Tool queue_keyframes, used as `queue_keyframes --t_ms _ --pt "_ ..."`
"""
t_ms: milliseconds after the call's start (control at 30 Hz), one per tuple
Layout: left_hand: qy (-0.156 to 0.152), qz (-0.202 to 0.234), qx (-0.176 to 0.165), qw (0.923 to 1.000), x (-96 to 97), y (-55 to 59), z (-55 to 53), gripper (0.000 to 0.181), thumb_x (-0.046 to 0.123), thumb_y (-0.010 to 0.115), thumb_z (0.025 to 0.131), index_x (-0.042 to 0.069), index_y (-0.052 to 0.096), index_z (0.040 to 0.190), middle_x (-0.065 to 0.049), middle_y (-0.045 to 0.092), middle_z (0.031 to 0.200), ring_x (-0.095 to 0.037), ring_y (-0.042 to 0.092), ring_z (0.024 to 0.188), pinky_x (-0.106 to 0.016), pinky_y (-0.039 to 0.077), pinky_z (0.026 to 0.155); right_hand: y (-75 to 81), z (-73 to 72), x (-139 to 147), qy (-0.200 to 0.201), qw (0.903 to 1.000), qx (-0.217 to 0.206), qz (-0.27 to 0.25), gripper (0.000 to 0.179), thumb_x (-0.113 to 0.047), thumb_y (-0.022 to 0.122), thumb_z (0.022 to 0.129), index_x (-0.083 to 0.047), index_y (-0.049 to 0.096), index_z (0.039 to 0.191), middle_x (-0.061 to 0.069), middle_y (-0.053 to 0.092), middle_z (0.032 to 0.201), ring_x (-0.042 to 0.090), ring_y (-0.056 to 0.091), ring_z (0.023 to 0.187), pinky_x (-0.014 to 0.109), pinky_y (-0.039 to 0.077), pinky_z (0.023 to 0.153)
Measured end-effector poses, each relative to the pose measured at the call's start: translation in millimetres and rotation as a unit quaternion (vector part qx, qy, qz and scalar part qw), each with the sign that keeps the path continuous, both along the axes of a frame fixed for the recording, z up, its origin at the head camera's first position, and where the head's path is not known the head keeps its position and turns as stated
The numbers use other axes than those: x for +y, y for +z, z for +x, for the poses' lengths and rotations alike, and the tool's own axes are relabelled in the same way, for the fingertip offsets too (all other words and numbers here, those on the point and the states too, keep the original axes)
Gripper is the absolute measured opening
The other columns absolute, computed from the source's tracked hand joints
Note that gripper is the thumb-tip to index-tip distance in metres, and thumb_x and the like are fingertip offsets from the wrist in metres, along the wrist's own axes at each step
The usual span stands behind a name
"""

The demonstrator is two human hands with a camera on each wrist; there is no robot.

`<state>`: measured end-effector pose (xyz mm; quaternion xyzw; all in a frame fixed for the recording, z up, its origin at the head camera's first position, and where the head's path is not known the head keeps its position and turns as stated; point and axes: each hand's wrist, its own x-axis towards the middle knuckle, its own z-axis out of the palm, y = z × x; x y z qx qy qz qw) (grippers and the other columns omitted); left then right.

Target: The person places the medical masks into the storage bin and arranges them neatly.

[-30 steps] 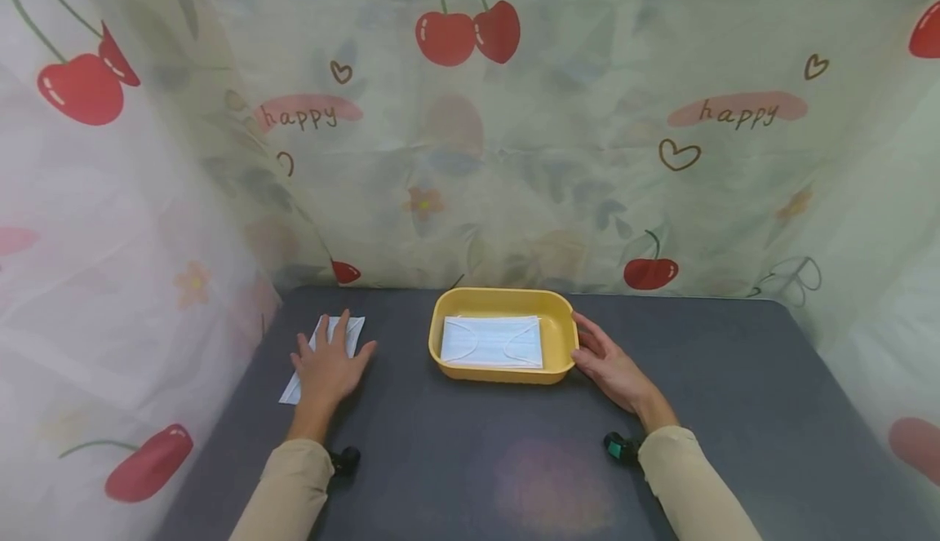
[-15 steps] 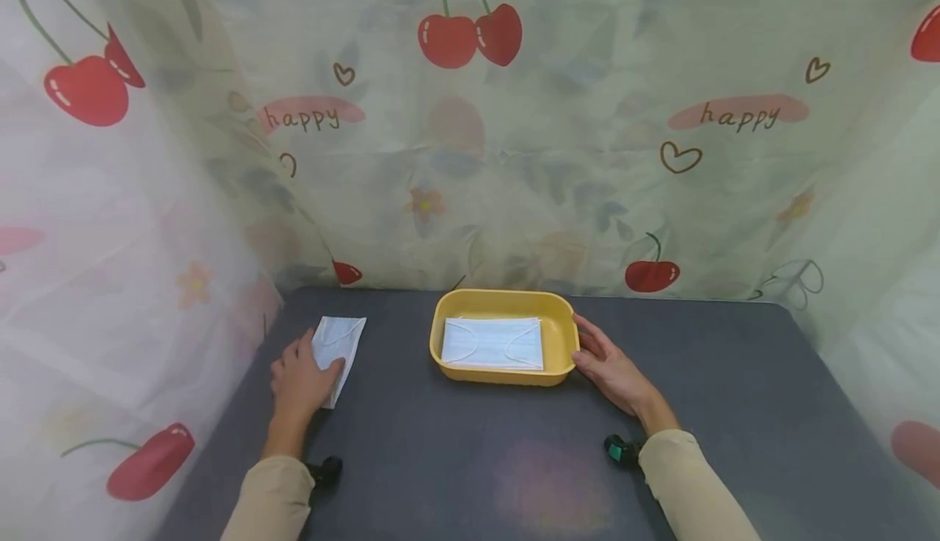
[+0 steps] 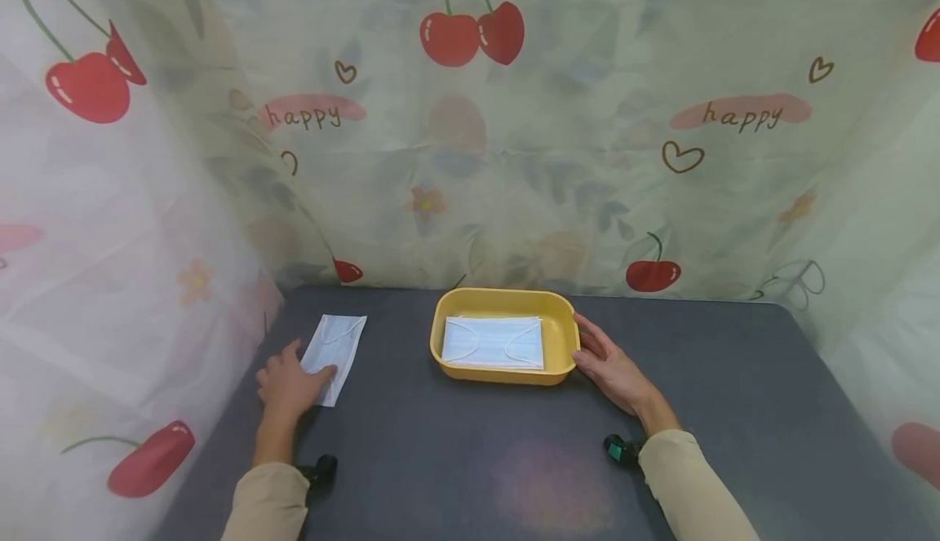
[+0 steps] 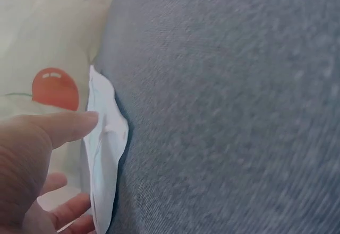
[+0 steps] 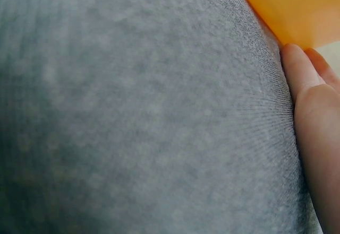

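A pale blue face mask (image 3: 340, 351) with a white ear loop lies at a slant on the left part of the table. My left hand (image 3: 288, 386) is beside its lower left edge, thumb reaching over the mask and the other fingers along its left side. In the left wrist view the thumb (image 4: 74, 125) is straight across the mask (image 4: 108, 138). My right hand (image 3: 615, 374) rests its fingertips against the right end of a yellow tray (image 3: 561, 337). Inside the tray another face mask (image 3: 492, 343) lies flat with its loops on top.
The dark grey table (image 3: 455, 459) ends at the back against a curtain (image 3: 558, 149) printed with cherries and "happy". Similar curtain hangs on both sides. A dark wrist camera (image 3: 620, 449) sits at the right wrist, another wrist camera (image 3: 321, 470) at the left.
My left hand has come off the top of the left mask and moved left and nearer to me. That mask has turned slightly and its near end shifted right. The right hand stays at the tray.
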<state>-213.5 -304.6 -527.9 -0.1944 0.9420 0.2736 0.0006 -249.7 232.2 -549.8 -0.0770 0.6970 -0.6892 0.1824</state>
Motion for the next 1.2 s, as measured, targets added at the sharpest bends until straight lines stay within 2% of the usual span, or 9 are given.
queue_keyframes --t_ms 267,467,667,800,1000,1200 --pt "0.042 0.017 -0.016 0.9989 -3.3 6.4 10.6 0.097 0.051 0.075 0.083 -0.002 0.031 0.151 -0.047 0.03 0.141 -0.063 0.025 0.131 -0.072 0.029 0.104 -1.0 0.3 0.6 0.002 1.0 0.002 -0.007 0.075 -0.02 0.059 0.104 -0.034 0.016 0.163 0.01 0.021 0.17 0.034 0.031 0.154 0.022 0.047 0.11" --pt "0.04 0.026 -0.037 0.9982 -9.4 4.5 13.2 0.097 0.051 0.076 0.083 -0.005 0.031 0.148 -0.047 0.029 0.141 -0.063 0.025 0.132 -0.072 0.031 0.105 -3.1 -0.1 1.3 0.004 1.0 0.003 -0.006 0.075 -0.02 0.058 0.104 -0.034 0.015 0.164 0.01 0.021 0.17 0.034 0.031 0.154 0.021 0.047 0.109" --pt "0.041 0.034 -0.047 0.9975 -11.5 3.7 10.9 0.088 0.05 0.074 0.084 -0.004 0.038 0.143 -0.041 0.042 0.142 -0.063 0.035 0.13 -0.071 0.034 0.104 -3.6 -0.7 0.9 0.0 1.0 0.005 -0.004 0.075 -0.02 0.058 0.104 -0.034 0.015 0.164 0.01 0.021 0.17 0.034 0.031 0.154 0.021 0.047 0.109" --pt "0.036 0.035 -0.046 0.9976 -12.4 5.3 10.6 0.078 0.048 0.075 0.084 -0.005 0.047 0.134 -0.035 0.053 0.135 -0.061 0.043 0.124 -0.068 0.039 0.098 -2.9 -1.0 0.5 -0.002 1.0 0.005 0.002 0.075 -0.021 0.059 0.104 -0.034 0.016 0.163 0.01 0.02 0.171 0.034 0.031 0.154 0.023 0.047 0.11" --pt "0.018 0.016 -0.035 0.9991 -13.7 4.6 10.1 0.071 0.046 0.076 0.084 -0.008 0.054 0.125 -0.034 0.061 0.123 -0.053 0.057 0.11 -0.059 0.046 0.087 -3.7 -1.5 1.2 -0.001 1.0 0.004 0.005 0.075 -0.021 0.059 0.104 -0.034 0.015 0.164 0.01 0.02 0.171 0.034 0.031 0.154 0.026 0.046 0.112" --pt "0.025 0.073 0.017 0.9969 -14.0 6.8 6.9 0.067 0.034 0.076 0.087 -0.011 0.053 0.131 -0.037 0.057 0.132 -0.053 0.055 0.119 -0.061 0.045 0.1 -3.8 -1.5 1.6 -0.002 1.0 0.004 0.007 0.076 -0.023 0.06 0.103 -0.034 0.016 0.163 0.01 0.021 0.17 0.033 0.031 0.154 0.03 0.044 0.115"
